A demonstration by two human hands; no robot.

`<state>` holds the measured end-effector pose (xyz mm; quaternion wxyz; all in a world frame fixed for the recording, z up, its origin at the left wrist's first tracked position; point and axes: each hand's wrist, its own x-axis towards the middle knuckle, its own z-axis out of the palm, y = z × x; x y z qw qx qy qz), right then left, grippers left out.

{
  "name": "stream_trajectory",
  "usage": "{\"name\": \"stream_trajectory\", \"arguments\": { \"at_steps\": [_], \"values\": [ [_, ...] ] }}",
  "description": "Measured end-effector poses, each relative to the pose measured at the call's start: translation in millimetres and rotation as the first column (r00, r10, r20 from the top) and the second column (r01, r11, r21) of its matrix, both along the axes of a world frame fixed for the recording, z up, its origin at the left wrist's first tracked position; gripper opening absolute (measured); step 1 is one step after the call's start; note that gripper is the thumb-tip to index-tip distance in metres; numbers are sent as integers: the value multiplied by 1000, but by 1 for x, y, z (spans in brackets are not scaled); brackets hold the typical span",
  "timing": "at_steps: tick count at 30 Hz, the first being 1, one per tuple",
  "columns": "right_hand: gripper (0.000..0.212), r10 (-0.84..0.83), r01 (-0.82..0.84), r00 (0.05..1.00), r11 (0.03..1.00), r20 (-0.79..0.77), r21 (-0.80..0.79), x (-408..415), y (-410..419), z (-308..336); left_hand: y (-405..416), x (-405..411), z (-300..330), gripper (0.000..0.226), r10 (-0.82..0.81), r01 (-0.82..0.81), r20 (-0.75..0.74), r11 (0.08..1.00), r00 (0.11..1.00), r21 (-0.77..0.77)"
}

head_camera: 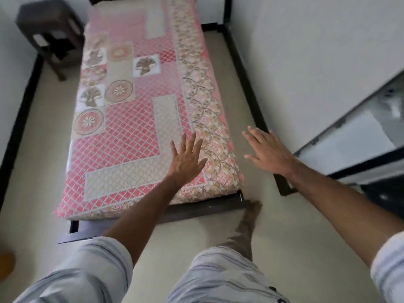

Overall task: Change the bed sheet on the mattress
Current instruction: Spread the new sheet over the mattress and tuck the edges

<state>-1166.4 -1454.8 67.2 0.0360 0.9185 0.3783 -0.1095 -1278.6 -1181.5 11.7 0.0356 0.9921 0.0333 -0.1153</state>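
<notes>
A pink patterned bed sheet (131,119) with lattice, floral squares and a scalloped border covers the narrow mattress on a dark bed frame (203,209). My left hand (185,159) is spread flat over the sheet near the mattress's near right corner, fingers straight; whether it touches the sheet I cannot tell. My right hand (270,153) is stretched out open, fingers straight, over the floor to the right of the mattress, holding nothing. My foot (247,226) stands just past the frame's near right corner.
A dark stool (50,29) stands at the far left beside the bed's head. A white wall with a dark skirting (244,79) runs along the right. A white cabinet (358,136) sits at the right. An orange object (5,265) lies at the lower left.
</notes>
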Motion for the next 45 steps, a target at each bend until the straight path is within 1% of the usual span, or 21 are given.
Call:
{"name": "stream_trajectory", "arguments": {
  "at_steps": [2, 4, 7, 9, 11, 13, 17, 20, 24, 26, 29, 32, 37, 40, 43, 44, 45],
  "values": [
    [79, 68, -67, 998, 998, 10, -11, 58, 15, -3, 5, 33, -13, 74, 81, -80, -19, 997, 997, 18],
    [79, 119, -119, 993, 993, -27, -4, 118, 28, 1, 6, 79, -22, 75, 156, -156, -65, 988, 986, -4],
    [78, 217, -218, 976, 976, -34, -11, 209, 45, 0, 5, 154, -25, 75, 216, -217, -93, 976, 972, -5],
    [77, 229, -231, 971, 973, -68, -14, 274, 62, 3, 3, 203, -17, 74, 271, -275, -92, 961, 958, -34],
    [76, 236, -237, 969, 971, -72, -6, 329, 77, 4, 4, 240, -5, 73, 299, -301, -62, 954, 952, -20],
    [75, 296, -298, 953, 954, -57, -20, 382, 97, 2, 14, 275, -1, 73, 343, -344, -43, 939, 938, -5],
    [75, 387, -389, 919, 921, -80, -16, 473, 146, -4, 46, 351, 4, 73, 438, -438, -34, 899, 899, 0],
    [76, 439, -443, 894, 896, -87, -22, 549, 180, -13, 71, 429, 7, 73, 468, -468, -32, 884, 883, 19],
    [76, 486, -491, 866, 871, -119, -18, 659, 226, -11, 96, 531, 22, 72, 570, -571, -40, 821, 821, -17],
    [77, 542, -551, 829, 834, -138, -33, 707, 252, -5, 112, 571, 28, 71, 593, -595, -56, 804, 803, -18],
    [77, 602, -609, 791, 792, -109, -47, 773, 302, 1, 139, 618, 31, 71, 660, -662, -53, 749, 749, -38],
    [74, 675, -682, 730, 731, -103, -41, 818, 357, 3, 171, 652, 28, 72, 714, -717, -68, 695, 697, -54],
    [74, 772, -779, 624, 627, -123, -17, 880, 476, -14, 251, 719, -4, 74, 804, -812, -113, 579, 583, -68],
    [72, 806, -825, 562, 563, -185, -53, 924, 540, -36, 303, 771, -30, 74, 838, -853, -158, 515, 522, -86],
    [70, 878, -898, 440, 426, -188, -111, 980, 604, -45, 349, 826, -38, 73, 863, -884, -194, 449, 466, -128],
    [70, 888, -906, 422, 407, -181, -118, 997, 624, -45, 361, 841, -35, 72, 867, -888, -197, 439, 458, -134],
    [70, 886, -904, 427, 411, -183, -118, 1011, 642, -44, 371, 854, -32, 72, 869, -891, -200, 433, 453, -135]
  ]
}}
